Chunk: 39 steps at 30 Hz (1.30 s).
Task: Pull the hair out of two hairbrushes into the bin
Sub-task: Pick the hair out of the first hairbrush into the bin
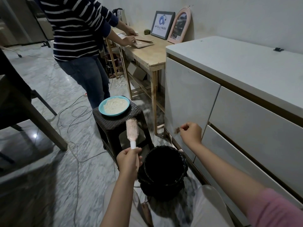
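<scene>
My left hand [128,158] grips the white handle of a pink hairbrush [131,129], held upright with its bristles facing right, just left of the bin. A black woven bin [164,171] stands on the floor between my knees, its inside dark. My right hand [191,132] is raised above and to the right of the bin, fingers pinched on a small brown tuft of hair [177,129] in front of the white cabinet. Only one hairbrush is in view.
A dark woven stool [114,122] behind the brush carries a blue plate of rice [114,105]. White drawer cabinet [237,102] at right. A person in a striped top [78,30] works at a wooden table [147,51]. Cables [72,115] trail on the marble floor.
</scene>
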Each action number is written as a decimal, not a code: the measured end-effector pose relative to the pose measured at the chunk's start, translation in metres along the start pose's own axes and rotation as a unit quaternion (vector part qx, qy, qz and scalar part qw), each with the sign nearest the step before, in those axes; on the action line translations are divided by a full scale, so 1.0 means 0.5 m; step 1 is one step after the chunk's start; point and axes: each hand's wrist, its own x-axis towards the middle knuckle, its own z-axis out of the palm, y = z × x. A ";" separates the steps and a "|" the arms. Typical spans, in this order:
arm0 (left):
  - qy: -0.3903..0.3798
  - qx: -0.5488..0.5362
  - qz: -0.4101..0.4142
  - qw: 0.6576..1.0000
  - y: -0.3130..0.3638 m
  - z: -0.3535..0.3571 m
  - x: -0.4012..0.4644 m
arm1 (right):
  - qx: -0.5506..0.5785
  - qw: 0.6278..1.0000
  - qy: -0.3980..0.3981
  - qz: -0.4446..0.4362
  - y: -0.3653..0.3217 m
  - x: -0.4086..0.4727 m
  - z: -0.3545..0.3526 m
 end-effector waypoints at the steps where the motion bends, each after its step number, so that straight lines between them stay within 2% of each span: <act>1: 0.000 -0.002 0.005 1.000 0.004 0.000 -0.001 | -0.006 1.000 -0.001 0.008 0.005 0.000 0.002; 8: 0.052 -0.056 0.026 0.997 0.030 -0.025 0.019 | -0.034 0.997 0.002 0.064 0.053 -0.002 -0.008; 19: 0.057 -0.054 0.037 0.996 0.025 -0.019 0.012 | -0.052 0.994 -0.017 0.091 0.086 -0.003 0.004; 23: 0.027 -0.029 0.046 0.998 0.028 -0.015 0.002 | -0.059 0.992 -0.040 0.103 0.096 0.002 0.012; 29: -0.037 0.037 0.046 0.998 0.031 0.008 -0.011 | -0.075 0.980 -0.160 0.095 0.092 -0.005 0.012; 34: -0.079 0.080 0.066 0.991 0.030 0.018 -0.020 | -0.076 0.982 -0.157 0.077 0.074 -0.004 0.004; 39: -0.114 0.141 0.080 0.980 0.037 0.024 -0.033 | 0.037 0.984 -0.170 0.038 0.030 0.001 0.016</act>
